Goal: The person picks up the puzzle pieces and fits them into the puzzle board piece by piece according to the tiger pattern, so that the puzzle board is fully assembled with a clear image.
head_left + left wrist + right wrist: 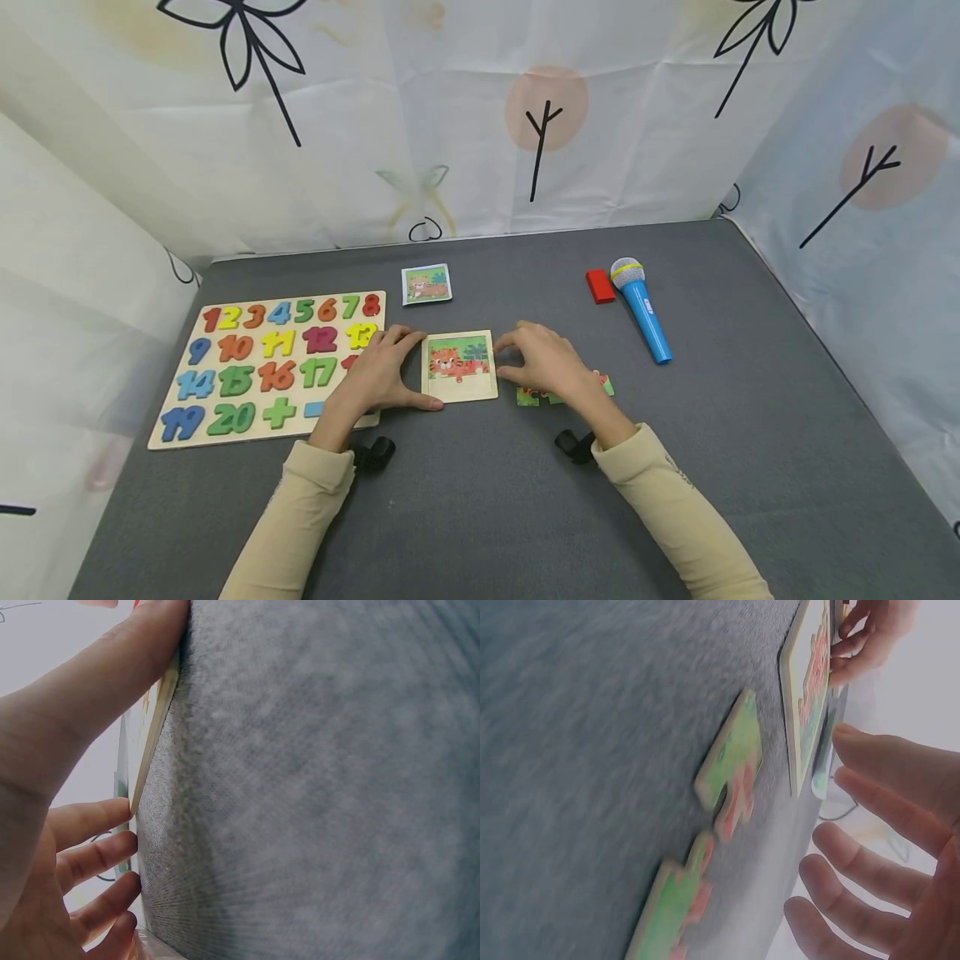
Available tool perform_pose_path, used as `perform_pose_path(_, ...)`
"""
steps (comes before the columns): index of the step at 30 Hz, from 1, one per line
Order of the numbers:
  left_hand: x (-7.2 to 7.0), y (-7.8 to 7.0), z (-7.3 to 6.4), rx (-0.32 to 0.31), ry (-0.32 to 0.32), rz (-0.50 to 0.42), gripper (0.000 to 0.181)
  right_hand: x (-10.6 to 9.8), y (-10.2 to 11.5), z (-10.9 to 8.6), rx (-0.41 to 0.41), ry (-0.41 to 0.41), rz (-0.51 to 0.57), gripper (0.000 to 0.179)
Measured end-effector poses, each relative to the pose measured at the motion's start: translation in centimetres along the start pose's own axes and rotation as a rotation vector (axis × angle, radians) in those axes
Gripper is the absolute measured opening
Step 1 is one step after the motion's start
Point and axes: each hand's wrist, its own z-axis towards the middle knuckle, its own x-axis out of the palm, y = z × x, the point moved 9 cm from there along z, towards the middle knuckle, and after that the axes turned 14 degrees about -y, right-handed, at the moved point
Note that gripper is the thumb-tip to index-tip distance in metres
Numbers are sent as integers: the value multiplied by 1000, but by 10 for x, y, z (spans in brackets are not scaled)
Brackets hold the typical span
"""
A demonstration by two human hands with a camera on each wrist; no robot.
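Note:
A square wooden puzzle board (459,394) lies on the table with part of a red tiger picture in its upper area; its lower strip is bare wood. At its left edge rests my left hand (381,373), the thumb by the lower corner and a fingertip by the upper one. My right hand (542,357) hovers beside the right edge with loosely bent, spread fingers and nothing held. Loose puzzle pieces (528,397), green and red, lie partly hidden under the right wrist; the right wrist view shows a green-and-red piece (736,754) flat on the table.
A wooden number board (247,377) with colourful numerals lies at the left, partly under the left hand. Behind the puzzle is a small picture card (427,285). A red block (600,286) and a blue toy microphone (645,317) lie at the right on the grey table (480,517).

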Motion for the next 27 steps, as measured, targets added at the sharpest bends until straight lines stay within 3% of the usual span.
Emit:
perform_pose_path(21,-3,-2,-1,13,-9,-11,115,0,-16,-33,-11,60,38,35)
perform_pose_path(27,-1,1,-1,10,16,-24,116,2,-17,-37,-22,62,44,31)
